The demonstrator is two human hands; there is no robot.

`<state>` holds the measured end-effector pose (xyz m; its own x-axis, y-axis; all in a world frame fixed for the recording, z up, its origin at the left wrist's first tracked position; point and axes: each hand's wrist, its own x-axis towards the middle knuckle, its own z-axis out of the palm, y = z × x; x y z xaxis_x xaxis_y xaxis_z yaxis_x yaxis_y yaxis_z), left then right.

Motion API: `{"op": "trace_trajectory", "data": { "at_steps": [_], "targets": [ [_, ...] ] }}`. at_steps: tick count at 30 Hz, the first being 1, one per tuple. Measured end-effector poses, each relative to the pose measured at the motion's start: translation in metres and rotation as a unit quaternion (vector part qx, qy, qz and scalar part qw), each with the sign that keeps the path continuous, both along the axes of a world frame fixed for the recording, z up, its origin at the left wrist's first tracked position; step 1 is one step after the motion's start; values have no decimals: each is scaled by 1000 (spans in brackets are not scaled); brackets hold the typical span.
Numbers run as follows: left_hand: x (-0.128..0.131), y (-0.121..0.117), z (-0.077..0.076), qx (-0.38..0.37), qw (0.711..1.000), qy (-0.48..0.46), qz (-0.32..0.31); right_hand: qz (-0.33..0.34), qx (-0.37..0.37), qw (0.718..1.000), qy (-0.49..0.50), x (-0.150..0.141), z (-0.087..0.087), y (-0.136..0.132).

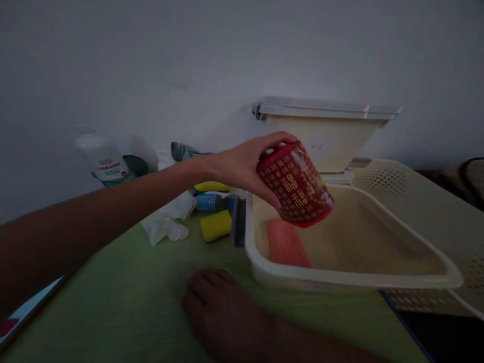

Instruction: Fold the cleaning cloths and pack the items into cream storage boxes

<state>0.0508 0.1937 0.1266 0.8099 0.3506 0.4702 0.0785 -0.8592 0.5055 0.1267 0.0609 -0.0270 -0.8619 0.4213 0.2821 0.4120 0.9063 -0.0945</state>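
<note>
We have our left hand (pixel 251 166) clamped on a red canister (pixel 297 186), held tilted over the open cream bin (pixel 355 277), with a pink sponge (pixel 288 244) lying inside. Our right hand (pixel 227 312), apart from the left, is at the green worktop (pixel 124 297) in front; we cannot tell how far its fingers are closed. Beside the bin we see a yellow sponge (pixel 215 226) and a blue-labelled bottle (pixel 207 202)

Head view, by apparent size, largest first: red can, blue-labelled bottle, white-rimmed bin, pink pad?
1. White-rimmed bin
2. Red can, held above the bin
3. Pink pad, partly hidden by the can
4. Blue-labelled bottle, partly hidden too

Image size only.
</note>
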Motion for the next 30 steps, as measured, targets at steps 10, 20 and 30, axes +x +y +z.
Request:
{"op": "trace_trajectory", "data": {
  "at_steps": [10, 20, 30],
  "targets": [
    [105, 16, -34, 9, 974, 138, -181, 13, 60, 996, 61, -4, -18, 6],
    [121, 6, -53, 226, 916, 288, -162, 7, 55, 996, 70, -4, -18, 4],
    [95, -14, -32, 194, 900, 373, -113, 12, 41, 997, 66, -2, -12, 3]
  ]
}}
